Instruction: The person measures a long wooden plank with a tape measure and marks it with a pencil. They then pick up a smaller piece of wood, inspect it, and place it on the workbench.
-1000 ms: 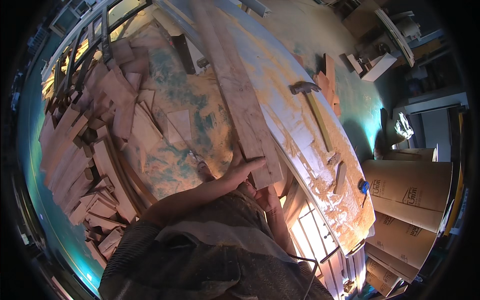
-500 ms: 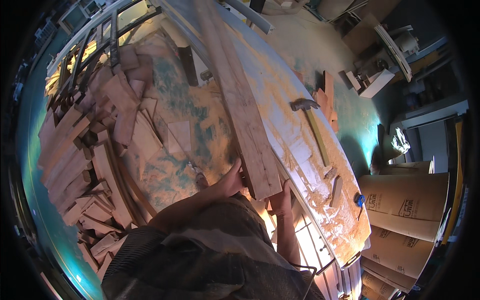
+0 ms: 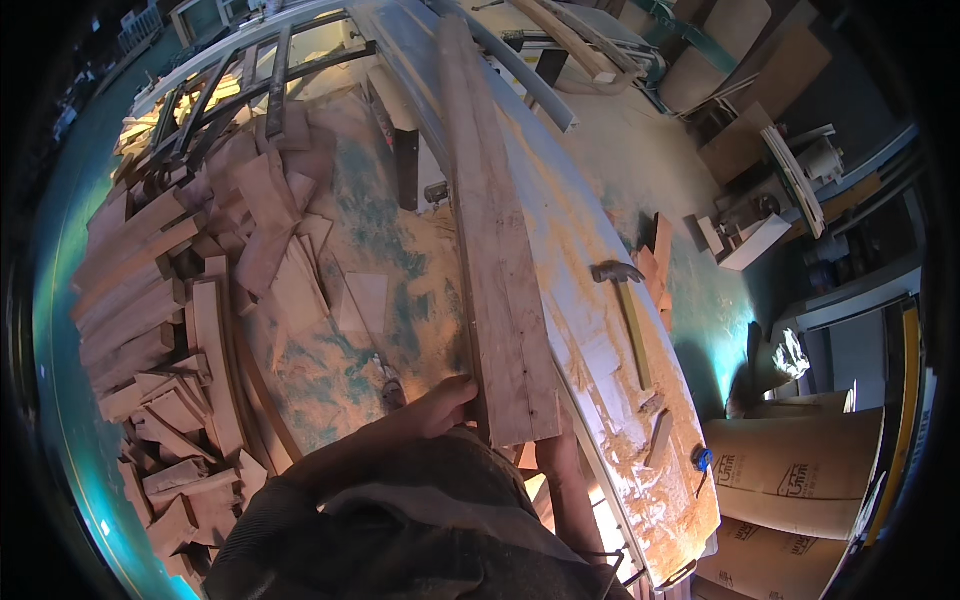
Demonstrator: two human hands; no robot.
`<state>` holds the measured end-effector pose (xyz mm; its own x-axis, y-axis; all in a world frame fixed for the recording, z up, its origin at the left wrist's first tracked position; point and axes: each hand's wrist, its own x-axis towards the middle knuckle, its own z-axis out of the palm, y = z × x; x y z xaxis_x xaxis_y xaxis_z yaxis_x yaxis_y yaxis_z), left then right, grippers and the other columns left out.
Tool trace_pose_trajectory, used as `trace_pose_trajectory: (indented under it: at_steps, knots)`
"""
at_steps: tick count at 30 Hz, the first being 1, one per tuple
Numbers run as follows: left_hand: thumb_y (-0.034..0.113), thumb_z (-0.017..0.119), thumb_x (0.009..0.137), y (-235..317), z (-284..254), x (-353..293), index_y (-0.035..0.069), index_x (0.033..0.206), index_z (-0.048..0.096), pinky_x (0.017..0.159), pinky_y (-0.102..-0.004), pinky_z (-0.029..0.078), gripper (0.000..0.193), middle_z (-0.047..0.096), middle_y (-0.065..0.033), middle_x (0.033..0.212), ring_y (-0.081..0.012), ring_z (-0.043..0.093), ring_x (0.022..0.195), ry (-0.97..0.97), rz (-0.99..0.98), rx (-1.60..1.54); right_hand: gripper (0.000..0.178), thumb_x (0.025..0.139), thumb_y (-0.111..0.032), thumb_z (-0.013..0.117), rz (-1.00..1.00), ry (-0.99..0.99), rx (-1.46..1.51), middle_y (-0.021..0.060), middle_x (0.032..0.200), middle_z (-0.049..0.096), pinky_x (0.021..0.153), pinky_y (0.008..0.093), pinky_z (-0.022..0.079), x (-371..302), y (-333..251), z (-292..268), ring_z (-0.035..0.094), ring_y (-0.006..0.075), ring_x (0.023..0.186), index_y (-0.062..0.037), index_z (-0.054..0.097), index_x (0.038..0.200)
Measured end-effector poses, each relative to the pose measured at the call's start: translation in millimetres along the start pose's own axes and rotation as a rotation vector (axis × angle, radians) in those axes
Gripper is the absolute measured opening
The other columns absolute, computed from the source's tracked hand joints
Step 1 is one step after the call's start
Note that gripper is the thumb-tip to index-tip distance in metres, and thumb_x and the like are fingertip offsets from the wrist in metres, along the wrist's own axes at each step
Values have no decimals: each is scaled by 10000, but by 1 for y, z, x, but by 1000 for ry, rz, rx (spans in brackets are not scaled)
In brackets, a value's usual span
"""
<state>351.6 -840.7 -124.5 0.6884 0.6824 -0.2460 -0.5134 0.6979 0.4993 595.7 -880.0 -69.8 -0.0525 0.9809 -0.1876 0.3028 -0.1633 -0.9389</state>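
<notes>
A long, thick wooden board (image 3: 500,260) stretches away from my body, lying lengthwise along the left side of a sawdust-covered machine table (image 3: 590,330). My left hand (image 3: 450,402) grips its left edge close to the near end, thumb on the side and fingers hidden beneath. At the right corner of that same end, my right hand (image 3: 556,455) holds the board from below, its fingers covered by the wood. On the table to the right lie a claw hammer (image 3: 632,330) with a yellowish handle and a small wood offcut (image 3: 659,440).
A big heap of wood offcuts (image 3: 160,290) covers the floor at left, beside a dark metal frame (image 3: 235,95). Cardboard-wrapped stacks (image 3: 790,470) stand at lower right. A small blue object (image 3: 702,459) sits at the table's right edge. Sawdust coats the green floor (image 3: 400,270).
The view has tilted up, so the whole scene sits lower. Both hands stay on the board's near end. My right thumb, earlier visible on its right edge, is now hidden.
</notes>
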Motion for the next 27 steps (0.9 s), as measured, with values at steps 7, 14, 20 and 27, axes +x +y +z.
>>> trace_pose_trajectory:
  at_steps: [7, 14, 20, 27]
  knots:
    - [284, 703, 964, 104, 122, -59, -9, 1521, 413, 1046, -397, 487, 693, 562, -119, 1450, -215, 572, 1286, -4, 388, 358, 785, 943, -384, 729, -310, -227, 628, 141, 1415, 590, 1110, 380, 395, 6, -126, -10, 552, 248, 1305, 26, 395, 1524]
    - [214, 549, 1052, 151, 159, -77, -33, 1476, 452, 1054, -365, 486, 500, 605, -140, 1401, -240, 599, 1268, 20, 774, 465, 865, 905, -47, 765, -514, -324, 691, 125, 1369, 603, 1053, 329, 455, 25, -230, 13, 598, 193, 1250, 67, 261, 1599]
    - [414, 432, 1111, 169, 179, -81, 31, 1559, 358, 1111, -416, 495, 594, 502, -135, 1528, -252, 536, 1373, -129, 758, 99, 810, 929, 14, 705, -635, -340, 763, 123, 1257, 643, 999, 309, 490, 36, -257, 21, 642, 179, 1148, 73, 253, 1598]
    - [432, 418, 1111, 182, 204, -81, 75, 1585, 324, 1120, -455, 488, 601, 476, -124, 1554, -271, 531, 1378, -174, 766, 108, 784, 926, 31, 699, -638, -280, 750, 109, 1197, 655, 929, 275, 507, 40, -268, 17, 640, 147, 1098, 70, 285, 1590]
